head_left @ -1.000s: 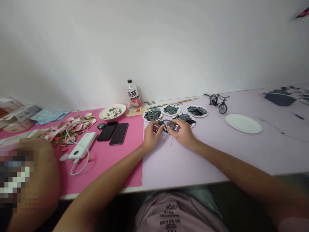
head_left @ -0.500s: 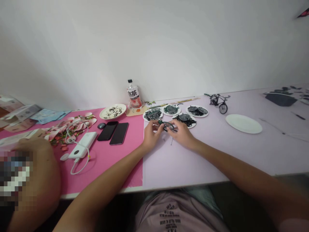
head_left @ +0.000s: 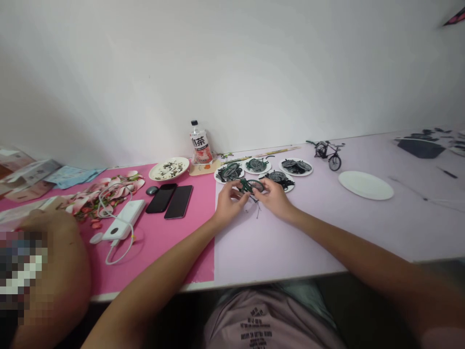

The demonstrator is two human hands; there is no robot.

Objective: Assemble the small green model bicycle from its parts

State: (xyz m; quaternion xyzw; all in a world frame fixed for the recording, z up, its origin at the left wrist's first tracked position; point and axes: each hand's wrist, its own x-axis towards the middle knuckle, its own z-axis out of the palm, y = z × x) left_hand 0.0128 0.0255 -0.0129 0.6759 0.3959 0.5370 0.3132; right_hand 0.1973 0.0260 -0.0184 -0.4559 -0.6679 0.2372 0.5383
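Observation:
My left hand [head_left: 230, 202] is closed, its fingertips pinching a dark green toy bicycle part [head_left: 246, 185]. Opposite it, my right hand [head_left: 276, 198] grips the rim of a spoked toy bicycle wheel [head_left: 257, 185], which seems joined to the green part. Fingers partly cover both pieces. Just below them, a few thin dark parts [head_left: 258, 211] lie on the lilac tabletop. Right behind the hands are small white plates of wheels and dark pieces, among them a near plate [head_left: 289, 188] and a left plate [head_left: 218, 177].
An assembled toy bicycle [head_left: 328, 154] stands at the back right beside a white plate [head_left: 366, 185]. To the left lie two phones [head_left: 178, 201], a white power bank [head_left: 124, 219] and pink petals [head_left: 109, 196]. A bottle [head_left: 200, 143] stands by the wall. Another person's arm [head_left: 61, 252] rests far left.
The wheel between my hands has tilted up and shows its spokes more fully. My right fingers have shifted to its right rim.

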